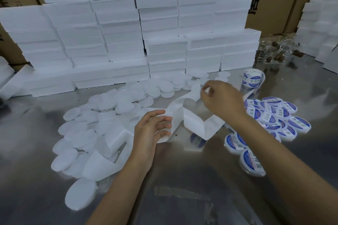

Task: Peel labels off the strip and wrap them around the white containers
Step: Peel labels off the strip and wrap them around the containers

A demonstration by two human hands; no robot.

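White paper backing strip [184,115] runs leftward from the pinching right hand [221,98] — the loosely open left hand [150,133] touches its slack end, nearer the plain white round containers [80,133].

Label roll [253,79] print too blurred to read

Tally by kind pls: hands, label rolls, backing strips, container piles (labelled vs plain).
Bare hands: 2 (left hand, right hand)
Roll of blue-and-white printed labels: 1
Long white paper backing strip: 1
Pile of blue-labelled round white containers: 1
Pile of plain round white containers: 1
Total: 6
Single containers overlap too much to count.
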